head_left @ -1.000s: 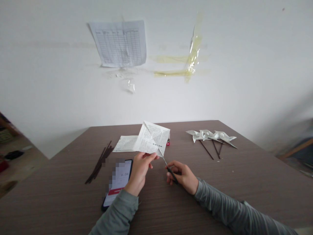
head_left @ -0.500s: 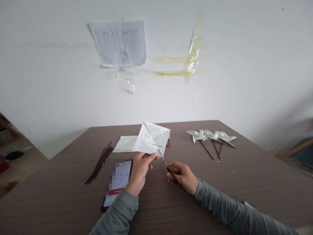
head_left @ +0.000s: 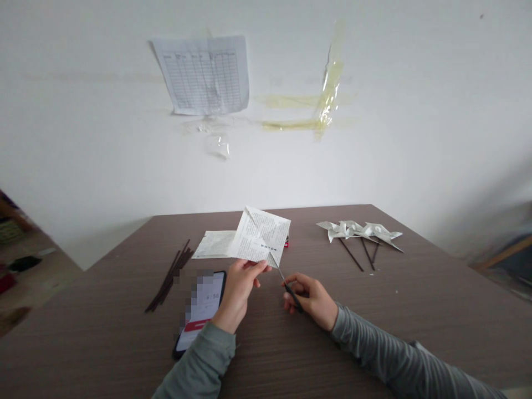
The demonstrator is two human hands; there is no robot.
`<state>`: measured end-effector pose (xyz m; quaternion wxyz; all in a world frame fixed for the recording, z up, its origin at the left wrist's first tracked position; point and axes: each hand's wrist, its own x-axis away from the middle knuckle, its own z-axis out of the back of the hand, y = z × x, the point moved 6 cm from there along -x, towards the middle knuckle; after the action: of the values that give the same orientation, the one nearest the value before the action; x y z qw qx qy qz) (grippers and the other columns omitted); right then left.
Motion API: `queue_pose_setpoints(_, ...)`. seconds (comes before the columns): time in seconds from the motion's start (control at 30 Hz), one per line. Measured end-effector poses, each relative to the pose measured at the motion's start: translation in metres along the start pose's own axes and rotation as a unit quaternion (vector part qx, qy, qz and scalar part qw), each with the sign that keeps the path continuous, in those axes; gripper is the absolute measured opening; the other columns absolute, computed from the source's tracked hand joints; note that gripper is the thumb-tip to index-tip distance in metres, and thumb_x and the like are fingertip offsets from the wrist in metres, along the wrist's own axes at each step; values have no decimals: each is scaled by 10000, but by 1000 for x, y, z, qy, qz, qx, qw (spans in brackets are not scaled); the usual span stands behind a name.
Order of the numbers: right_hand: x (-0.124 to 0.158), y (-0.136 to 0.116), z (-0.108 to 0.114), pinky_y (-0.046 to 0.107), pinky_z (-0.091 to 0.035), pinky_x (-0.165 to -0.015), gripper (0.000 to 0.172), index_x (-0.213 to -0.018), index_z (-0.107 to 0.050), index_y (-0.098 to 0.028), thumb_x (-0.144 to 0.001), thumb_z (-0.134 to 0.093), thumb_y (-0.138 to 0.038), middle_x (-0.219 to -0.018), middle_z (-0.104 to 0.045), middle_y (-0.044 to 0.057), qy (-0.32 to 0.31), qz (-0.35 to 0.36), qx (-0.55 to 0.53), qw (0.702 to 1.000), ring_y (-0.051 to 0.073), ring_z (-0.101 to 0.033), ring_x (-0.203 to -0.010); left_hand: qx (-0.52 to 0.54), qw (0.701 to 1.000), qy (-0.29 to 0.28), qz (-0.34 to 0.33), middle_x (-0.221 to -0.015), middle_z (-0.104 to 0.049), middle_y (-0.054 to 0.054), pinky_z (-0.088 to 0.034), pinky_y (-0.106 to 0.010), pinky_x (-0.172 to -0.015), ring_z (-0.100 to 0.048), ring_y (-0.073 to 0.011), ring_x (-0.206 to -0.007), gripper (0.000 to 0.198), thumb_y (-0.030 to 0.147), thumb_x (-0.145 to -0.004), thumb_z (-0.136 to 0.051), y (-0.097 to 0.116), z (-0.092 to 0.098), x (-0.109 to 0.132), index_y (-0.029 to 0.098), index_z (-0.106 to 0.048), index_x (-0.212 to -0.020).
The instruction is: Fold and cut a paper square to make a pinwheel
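Between the thumb and fingers of my left hand [head_left: 241, 291] is the lower edge of a square of printed paper [head_left: 260, 235], held up above the table and tilted. Diagonal crease or cut lines run over its face. My right hand [head_left: 311, 299] is closed around the dark handles of a pair of scissors [head_left: 294, 299]. Their blades reach up to the paper's lower corner, just right of my left thumb. How far the blades overlap the paper is hard to make out. Behind the square lies more printed paper [head_left: 211, 245], and a small red item [head_left: 286, 242] is mostly hidden.
On the brown table [head_left: 257, 354], a phone [head_left: 203, 310] lies beside my left forearm. Several thin dark sticks [head_left: 168, 280] are bundled at the left. Paper pinwheels [head_left: 357, 230] on dark sticks rest at the back right. A printed sheet [head_left: 208, 77] is taped to the wall.
The scissors' handles have drawn slightly closer together, and the paper has shifted a touch to the right. Both hands stay almost where they were.
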<state>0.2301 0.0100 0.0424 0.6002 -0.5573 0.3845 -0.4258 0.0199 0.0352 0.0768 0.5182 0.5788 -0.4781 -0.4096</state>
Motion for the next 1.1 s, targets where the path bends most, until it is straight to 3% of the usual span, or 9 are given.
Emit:
queue_pose_setpoints(0.63, 0, -1, 0, 583, -747, -793, 765, -1045, -793, -316, -717, -1116, -927, -778, -861, 106, 7, 7, -2, 1000, 400, -848, -702, -8, 1000, -17, -6, -810, -935, -130, -490, -252, -525, -914, -309, -826, 205, 311, -711, -1037, -2, -1, 0, 227, -853, -743)
queue_pose_setpoints(1.1, -1, -3, 0, 545, -754, -709, 767, -973, -808, -310, -642, -1118, -928, -741, -871, 118, 28, 9, -9, 1000, 406, -856, -643, -23, 1000, -15, 8, -826, -938, -108, -495, -237, -538, -919, -287, -842, 168, 284, -749, -1007, -1, -3, 2, 216, -855, -769)
